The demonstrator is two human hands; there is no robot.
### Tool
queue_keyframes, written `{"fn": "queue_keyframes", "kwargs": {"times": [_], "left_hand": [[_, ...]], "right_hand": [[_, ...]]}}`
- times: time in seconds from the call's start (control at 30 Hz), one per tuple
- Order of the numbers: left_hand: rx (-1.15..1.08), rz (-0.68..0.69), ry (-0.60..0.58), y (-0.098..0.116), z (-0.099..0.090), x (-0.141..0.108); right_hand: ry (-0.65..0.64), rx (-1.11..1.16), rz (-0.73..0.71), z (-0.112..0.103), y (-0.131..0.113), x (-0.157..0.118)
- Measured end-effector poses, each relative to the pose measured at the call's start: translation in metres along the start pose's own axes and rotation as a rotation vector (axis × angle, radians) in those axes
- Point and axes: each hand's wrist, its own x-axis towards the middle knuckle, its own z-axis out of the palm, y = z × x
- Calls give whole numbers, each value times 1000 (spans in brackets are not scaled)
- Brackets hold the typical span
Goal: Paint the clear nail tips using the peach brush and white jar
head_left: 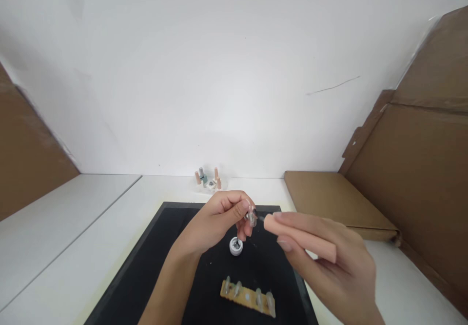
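Note:
My left hand [223, 217] is closed, pinching a clear false nail tip [252, 217] between thumb and fingers above the black mat. My right hand [336, 261] grips the long peach-coloured cap of a nail polish brush [300, 238]. Its dark bristle end is at the nail tip; I cannot tell whether they touch. Below my left hand, a small white open jar [236, 247] stands on the mat with something grey and dark in it. Nearer to me lies a yellowish strip [248, 299] with several clear nail tips fixed upright along it.
The black mat [135, 276] covers the middle of the white table [91, 222]. At the back, several small polish bottles [207, 179] stand in a clear holder. A flat cardboard box [329, 193] lies at the right, and cardboard panels [427, 169] rise on both sides.

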Motion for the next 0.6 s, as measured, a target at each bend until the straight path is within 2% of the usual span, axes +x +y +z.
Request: {"fn": "queue_keyframes", "kwargs": {"times": [0.17, 0.37, 0.5, 0.6], "left_hand": [[-15, 31, 13, 3, -2, 0], [-85, 37, 111, 4, -5, -3], [-195, 4, 138, 9, -8, -10], [-276, 30, 173, 14, -9, -17]], "right_hand": [[0, -6, -97, -2, -3, 6], [30, 109, -57, -4, -2, 1], [30, 69, -58, -8, -4, -2], [41, 40, -52, -15, -6, -7]]}}
